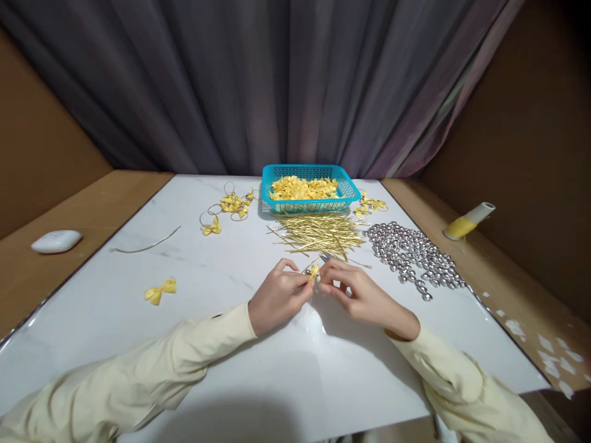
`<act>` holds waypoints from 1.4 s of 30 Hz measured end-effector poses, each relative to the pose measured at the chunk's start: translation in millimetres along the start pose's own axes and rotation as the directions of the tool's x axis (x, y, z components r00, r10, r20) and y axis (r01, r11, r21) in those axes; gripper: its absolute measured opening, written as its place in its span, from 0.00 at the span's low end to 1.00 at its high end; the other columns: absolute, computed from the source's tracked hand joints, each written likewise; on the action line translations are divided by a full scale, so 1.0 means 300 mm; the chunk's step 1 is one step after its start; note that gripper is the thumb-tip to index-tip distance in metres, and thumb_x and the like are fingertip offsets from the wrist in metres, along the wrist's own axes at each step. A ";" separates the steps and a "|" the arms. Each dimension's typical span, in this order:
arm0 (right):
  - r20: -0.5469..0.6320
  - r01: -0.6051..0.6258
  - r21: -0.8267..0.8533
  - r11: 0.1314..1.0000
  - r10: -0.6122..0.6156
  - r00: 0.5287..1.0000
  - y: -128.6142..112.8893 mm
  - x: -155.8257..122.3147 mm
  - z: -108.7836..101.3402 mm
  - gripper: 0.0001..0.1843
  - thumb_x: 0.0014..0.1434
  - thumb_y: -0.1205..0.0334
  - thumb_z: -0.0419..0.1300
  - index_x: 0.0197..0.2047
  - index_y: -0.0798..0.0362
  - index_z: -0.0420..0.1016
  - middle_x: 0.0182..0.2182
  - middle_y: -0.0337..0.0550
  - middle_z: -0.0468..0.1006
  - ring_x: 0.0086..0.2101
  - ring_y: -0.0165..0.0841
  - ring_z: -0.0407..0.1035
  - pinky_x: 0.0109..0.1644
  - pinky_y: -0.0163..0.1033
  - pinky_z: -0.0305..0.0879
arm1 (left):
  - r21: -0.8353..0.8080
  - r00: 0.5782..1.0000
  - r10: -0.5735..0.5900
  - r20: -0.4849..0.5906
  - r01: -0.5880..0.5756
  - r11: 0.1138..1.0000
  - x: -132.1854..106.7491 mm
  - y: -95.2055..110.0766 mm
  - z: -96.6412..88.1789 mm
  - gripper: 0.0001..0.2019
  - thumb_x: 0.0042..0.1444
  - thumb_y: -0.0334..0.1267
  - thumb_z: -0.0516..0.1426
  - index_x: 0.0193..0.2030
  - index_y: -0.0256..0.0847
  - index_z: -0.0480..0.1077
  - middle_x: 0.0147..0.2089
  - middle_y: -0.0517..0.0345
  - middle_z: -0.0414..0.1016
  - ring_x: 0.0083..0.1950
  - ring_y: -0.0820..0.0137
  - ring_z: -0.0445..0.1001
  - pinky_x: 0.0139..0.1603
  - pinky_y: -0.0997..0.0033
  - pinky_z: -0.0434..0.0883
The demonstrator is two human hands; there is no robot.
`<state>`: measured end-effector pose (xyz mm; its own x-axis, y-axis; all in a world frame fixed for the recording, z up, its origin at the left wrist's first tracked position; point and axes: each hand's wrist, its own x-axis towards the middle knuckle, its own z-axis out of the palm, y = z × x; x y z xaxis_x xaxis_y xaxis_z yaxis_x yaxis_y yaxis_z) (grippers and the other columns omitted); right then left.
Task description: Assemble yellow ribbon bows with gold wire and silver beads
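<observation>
Near the middle of the table, my left hand point(284, 295) pinches a small yellow ribbon bow point(314, 271) between thumb and fingertips. A silvery bead seems to sit at the bow, partly covered by the fingers. Close against the bow's right side is my right hand point(353, 289), its fingers curled and pressed together; what they grip is too small to make out. A dark pointed metal tip point(326, 256) shows just above the right fingers, and whether it is held is unclear. Beyond both hands lies a pile of gold wire ties point(318, 235).
A blue basket point(265, 184) of yellow bows stands at the back. Silver beads point(410, 252) spread at right, near a yellow thread spool point(468, 221). Looped bows point(235, 204), a single bow point(160, 291), a loose tie point(146, 248) and a white case point(56, 241) lie leftward.
</observation>
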<state>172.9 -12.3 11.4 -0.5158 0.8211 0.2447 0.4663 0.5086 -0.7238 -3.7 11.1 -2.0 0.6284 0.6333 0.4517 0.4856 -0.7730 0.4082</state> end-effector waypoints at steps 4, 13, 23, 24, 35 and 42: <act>0.022 0.000 0.083 0.997 -0.002 1.000 0.009 0.002 0.010 0.08 0.56 0.73 0.50 0.27 0.55 0.65 0.34 0.44 0.68 0.34 0.30 0.62 0.31 0.33 0.59 | -0.015 1.000 -0.011 -0.014 0.011 1.000 0.001 0.002 0.001 0.16 0.56 0.30 0.48 0.18 0.37 0.62 0.14 0.68 0.64 0.17 0.79 0.54 0.41 0.69 0.63; 0.044 -0.213 0.557 0.803 0.228 0.973 0.005 0.007 0.027 0.09 0.55 0.65 0.53 0.25 0.57 0.68 0.35 0.43 0.69 0.27 0.26 0.62 0.24 0.31 0.59 | -0.001 0.998 -0.030 -0.050 0.030 1.000 0.004 0.007 -0.012 0.15 0.56 0.30 0.48 0.19 0.38 0.65 0.16 0.66 0.68 0.19 0.77 0.57 0.39 0.71 0.62; 0.291 -0.387 0.844 0.371 0.290 0.912 0.036 0.017 0.049 0.04 0.52 0.65 0.54 0.28 0.57 0.67 0.24 0.39 0.72 0.17 0.24 0.64 0.16 0.28 0.55 | -0.002 0.997 -0.043 -0.066 0.043 0.999 0.005 0.011 -0.018 0.16 0.56 0.29 0.47 0.20 0.39 0.68 0.16 0.68 0.69 0.17 0.79 0.57 0.42 0.70 0.62; 0.284 -0.383 0.843 0.377 0.291 0.913 0.034 0.016 0.048 0.04 0.52 0.64 0.55 0.30 0.55 0.66 0.26 0.40 0.73 0.17 0.24 0.64 0.16 0.28 0.56 | 0.001 0.997 -0.045 -0.065 0.045 0.999 0.006 0.012 -0.019 0.16 0.56 0.29 0.47 0.20 0.39 0.68 0.16 0.67 0.69 0.18 0.78 0.58 0.42 0.70 0.62; -0.075 -0.211 0.592 0.777 0.315 0.946 -0.018 0.003 0.075 0.11 0.55 0.61 0.54 0.38 0.50 0.54 0.30 0.38 0.71 0.28 0.28 0.66 0.22 0.29 0.62 | 0.068 0.999 -0.049 -0.021 0.050 0.996 -0.002 0.002 -0.011 0.17 0.58 0.32 0.47 0.20 0.38 0.68 0.16 0.65 0.68 0.21 0.76 0.59 0.39 0.70 0.63; -0.119 -0.219 0.615 0.758 0.363 0.924 -0.013 0.003 0.081 0.13 0.54 0.60 0.56 0.38 0.50 0.54 0.29 0.38 0.73 0.25 0.28 0.67 0.24 0.33 0.65 | 0.050 0.999 -0.029 -0.017 0.030 0.998 -0.002 0.002 -0.012 0.15 0.58 0.31 0.47 0.23 0.38 0.69 0.19 0.64 0.72 0.19 0.77 0.62 0.42 0.67 0.62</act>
<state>153.2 -19.7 -1.1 -0.2214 0.9744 0.0399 0.0246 0.0465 -0.9986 -5.9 10.2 0.7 0.6037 0.6558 0.4533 0.5338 -0.7548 0.3812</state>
